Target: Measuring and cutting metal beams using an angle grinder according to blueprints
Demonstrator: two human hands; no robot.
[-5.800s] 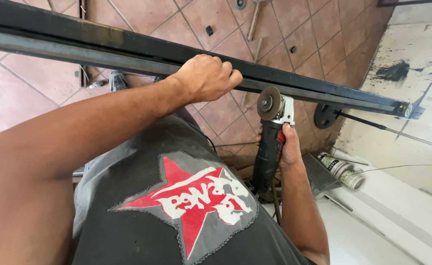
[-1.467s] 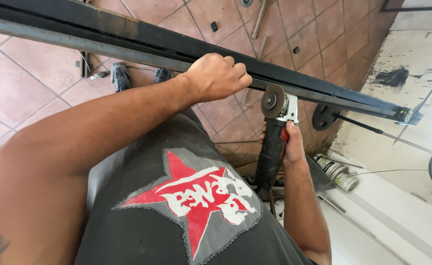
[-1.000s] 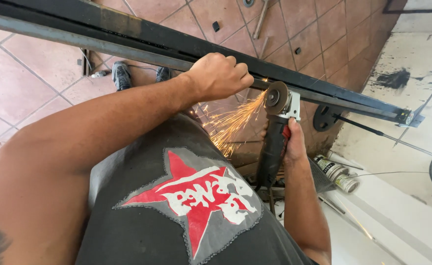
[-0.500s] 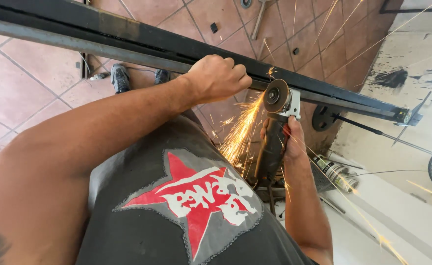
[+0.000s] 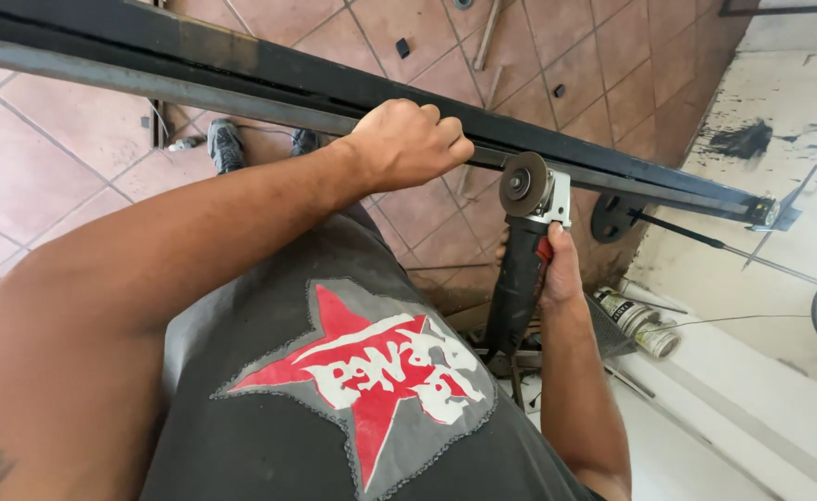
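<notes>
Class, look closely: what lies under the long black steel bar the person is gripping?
Under the bar: brown floor tiles, a shoe. The left hand and grinder hide part of it.

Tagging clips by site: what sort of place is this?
Probably a small metalwork shop or a yard. An angle grinder is in the right hand, the left hand grips a long steel bar, and the tiled floor is paint-stained.

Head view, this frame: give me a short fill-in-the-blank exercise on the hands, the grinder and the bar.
1. The left hand grips the long dark metal ____.
2. The right hand holds the angle grinder by its ____ body.
3. The grinder's disc sits just ____ of the left hand.
4. The floor below is covered in reddish ____.

Missing words: bar; black; right; tiles
</notes>
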